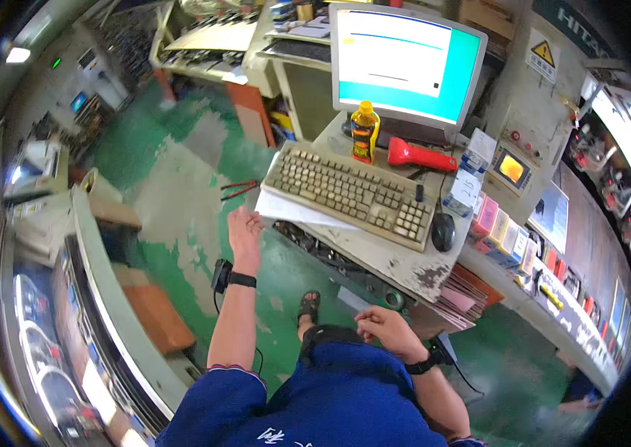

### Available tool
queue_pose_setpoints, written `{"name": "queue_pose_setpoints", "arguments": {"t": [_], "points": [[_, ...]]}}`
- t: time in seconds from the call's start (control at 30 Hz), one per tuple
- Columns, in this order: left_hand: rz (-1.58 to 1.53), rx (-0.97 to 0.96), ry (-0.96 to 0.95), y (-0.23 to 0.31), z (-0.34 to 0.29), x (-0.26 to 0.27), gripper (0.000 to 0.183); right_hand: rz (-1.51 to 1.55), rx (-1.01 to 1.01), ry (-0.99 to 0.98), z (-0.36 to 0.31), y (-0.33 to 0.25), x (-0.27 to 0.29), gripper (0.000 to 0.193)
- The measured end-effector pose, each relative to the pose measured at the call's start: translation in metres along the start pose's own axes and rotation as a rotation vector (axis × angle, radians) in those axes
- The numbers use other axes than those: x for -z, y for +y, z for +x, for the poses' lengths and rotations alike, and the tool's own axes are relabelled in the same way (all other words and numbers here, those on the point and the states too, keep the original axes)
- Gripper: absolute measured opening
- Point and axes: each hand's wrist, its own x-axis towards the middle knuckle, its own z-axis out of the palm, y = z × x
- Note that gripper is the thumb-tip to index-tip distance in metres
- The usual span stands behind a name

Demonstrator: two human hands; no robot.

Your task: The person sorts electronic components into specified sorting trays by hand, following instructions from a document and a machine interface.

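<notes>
My left hand (245,229) hangs over the floor just off the left corner of the desk (375,257), its fingers curled in, with nothing visible in it. Close above it, red-handled pliers (238,191) jut out past the desk's left edge, apart from my fingers. My right hand (390,332) is in front of my waist, fingers bent inward, holding nothing that I can see. On the desk lies a grimy beige keyboard (349,192), partly over white paper (304,211). A black mouse (443,232) sits at its right end.
Behind the keyboard stand a monitor (408,67), a yellow bottle (364,134) and a red flashlight (421,155). Small boxes (498,227) line the right side beside a machine control panel (512,167). A long machine (99,298) runs along my left. Cardboard sheets (460,298) lean under the desk.
</notes>
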Motion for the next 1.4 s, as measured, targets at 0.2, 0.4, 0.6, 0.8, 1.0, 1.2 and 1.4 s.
{"name": "queue_pose_setpoints", "arguments": {"t": [0.2,0.4,0.6,0.8,1.0,1.2,1.4], "points": [[0.271,0.174,-0.204,0.074,0.100,-0.024,0.067,0.468,0.042,0.007,0.151,-0.081,-0.119,0.029],[0.288,0.461,-0.274,0.085,0.140,-0.041,0.064,0.952,-0.016,0.202,0.265,-0.111,-0.163,0.039],[0.321,0.472,-0.335,0.093,0.142,-0.048,0.058,0.926,0.055,0.551,0.255,-0.097,-0.165,0.022],[0.292,0.405,-0.370,0.088,0.144,-0.027,0.054,0.945,-0.059,0.635,0.138,-0.037,-0.142,0.025],[0.373,0.364,-0.367,0.077,0.139,-0.039,0.053,0.970,-0.052,0.648,0.103,-0.022,-0.135,0.025],[0.834,-0.451,-0.221,0.066,0.112,-0.045,0.027,0.895,-0.081,0.641,0.106,-0.002,-0.129,0.028],[0.811,-0.390,-1.098,0.059,0.019,-0.108,0.022,0.817,-0.052,0.617,0.102,-0.003,-0.119,0.028]]}}
